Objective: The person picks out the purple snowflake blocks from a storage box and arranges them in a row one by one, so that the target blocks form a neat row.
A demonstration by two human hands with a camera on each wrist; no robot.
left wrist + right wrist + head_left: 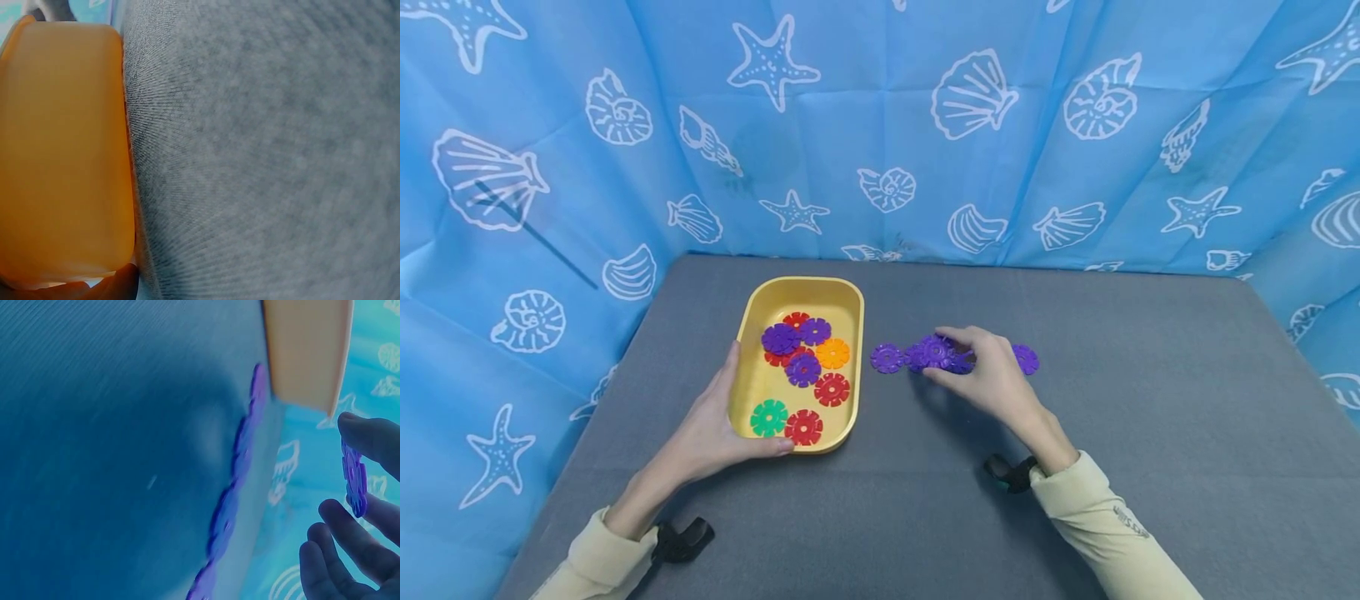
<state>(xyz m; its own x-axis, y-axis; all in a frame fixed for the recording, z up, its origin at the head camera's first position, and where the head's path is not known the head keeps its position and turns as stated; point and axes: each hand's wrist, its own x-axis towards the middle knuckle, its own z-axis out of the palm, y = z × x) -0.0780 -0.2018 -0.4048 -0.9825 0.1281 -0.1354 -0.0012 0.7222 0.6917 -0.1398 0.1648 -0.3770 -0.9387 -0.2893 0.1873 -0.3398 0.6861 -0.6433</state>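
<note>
My left hand holds the near left corner of a yellow plastic tray, thumb along the near rim and fingers against the left side. Notched snowflake discs lie inside it, among them a green one, an orange one, several red and several purple. In the right wrist view, my right hand pinches a purple snowflake disc by its edges between thumb and finger. Beneath that hand a row of purple discs runs along the table; the head view shows its right-end disc past the knuckles.
A grey cloth-covered table extends around the tray and row. Blue curtains with white shell and starfish prints hang behind it and at both sides. Black straps with camera mounts sit on both wrists.
</note>
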